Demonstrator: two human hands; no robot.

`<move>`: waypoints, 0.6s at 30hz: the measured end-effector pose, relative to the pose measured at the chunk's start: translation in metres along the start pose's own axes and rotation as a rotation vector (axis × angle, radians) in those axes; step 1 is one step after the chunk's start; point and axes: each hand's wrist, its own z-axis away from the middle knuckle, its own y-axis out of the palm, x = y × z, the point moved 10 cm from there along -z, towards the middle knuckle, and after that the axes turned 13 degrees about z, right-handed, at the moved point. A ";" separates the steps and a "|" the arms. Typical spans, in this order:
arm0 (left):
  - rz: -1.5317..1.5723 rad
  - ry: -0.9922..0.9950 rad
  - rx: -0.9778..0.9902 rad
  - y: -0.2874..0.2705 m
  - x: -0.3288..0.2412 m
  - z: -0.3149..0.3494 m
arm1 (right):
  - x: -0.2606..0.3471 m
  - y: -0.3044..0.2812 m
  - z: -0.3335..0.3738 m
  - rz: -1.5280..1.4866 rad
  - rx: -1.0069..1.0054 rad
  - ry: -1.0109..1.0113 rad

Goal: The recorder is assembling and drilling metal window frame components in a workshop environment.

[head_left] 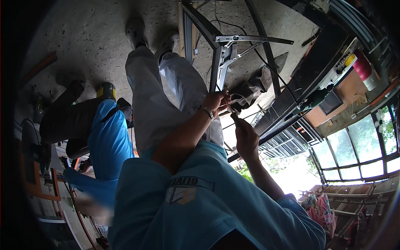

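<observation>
Both hands meet over a slim piece at the near end of the metal frame

The right hand, just beyond the near end of the dark metal frame and to its right, has its fingers closed around a slim piece, pinching it so that it points toward the other hand. What kind of piece it is, I cannot tell. The left hand, a metal band at its wrist, is at the frame's near end with thumb and fingers drawn together; whether they pinch anything, or touch the frame, I cannot tell.

For good work here, I would hold the left fingers steady, clear of the slim piece's tip, and let the right wrist make small, light movements, forearms close to the body.

On the frame's upper part a silver hinge arm sticks out to the right; it could snag a sleeve. A dark cable runs to the right of the frame. Well to its left is a co-worker in blue. Farthest off, to its right, are bright windows.
</observation>
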 end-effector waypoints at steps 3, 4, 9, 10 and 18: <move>0.002 0.012 0.001 -0.006 0.000 -0.002 | -0.020 0.004 0.005 -0.308 0.038 0.231; -0.017 0.021 0.005 -0.008 0.000 -0.003 | -0.020 0.004 0.006 -0.332 0.032 0.231; 0.011 0.082 -0.028 -0.003 0.000 -0.005 | -0.022 -0.002 0.006 -0.228 -0.009 0.215; 0.017 0.090 -0.038 -0.005 0.000 -0.005 | -0.022 -0.004 0.006 -0.153 -0.017 0.209; 0.031 0.131 -0.037 -0.004 -0.002 -0.008 | -0.026 -0.010 0.004 0.005 -0.074 0.012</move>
